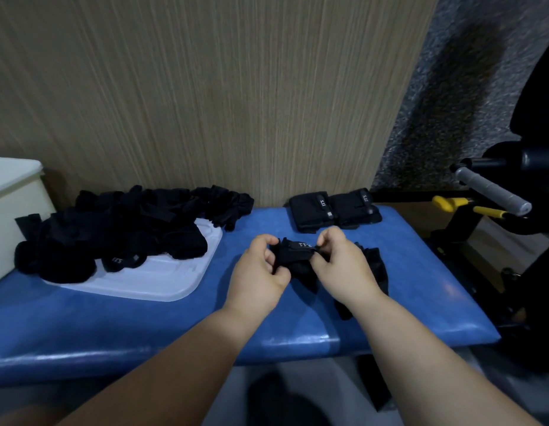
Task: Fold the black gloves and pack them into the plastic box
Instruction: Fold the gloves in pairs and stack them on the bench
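As left hand and right hand pinch one black glove, blue bench beneath

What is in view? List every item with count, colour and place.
glove: one, black, held over the bench middle
loose glove: at least one, black, on the bench by the right wrist
folded gloves: two, black, side by side, bench far right
glove pile: uncounted, black, far left, partly on the tray
tray: one, white, bench left
box: one, white, left edge
bench: one, blue
handle: one, grey, right edge
left hand: grips the glove
right hand: pinches the glove
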